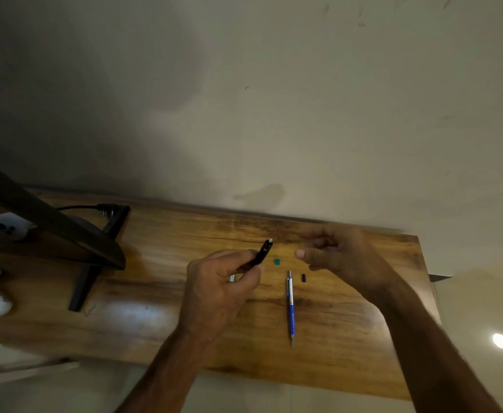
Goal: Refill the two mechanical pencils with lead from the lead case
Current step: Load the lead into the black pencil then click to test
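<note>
On the left of the worktop (184, 323) a black stand (95, 257) is seen, well apart from the work. Next, the black pencil (261, 253) is gripped in the left hand (214, 290), with fingers curled round its lower part and its white end pointed up and away. A small pale thing (233, 278) is half hidden behind this hand; it may be the lead case, but that cannot be told. A little green piece (277, 261) is laid on the wood near the pencil's top. The blue pencil (290, 308) is laid flat, tip toward the person, untouched, with a tiny black cap (303, 278) just beside its top end. The right hand (336, 254) is held up over the worktop with fingers curled in. It is blurred, so whether anything is pinched there cannot be told. Much could go wrong from here. A lead is thin and could be snapped if it is pushed in crooked or squeezed hard. If the black pencil is tipped down, leads could be spilled out. The cap and the green piece are tiny and could be knocked away by an arm and lost. The blue pencil could be rolled off if it is bumped.
</note>
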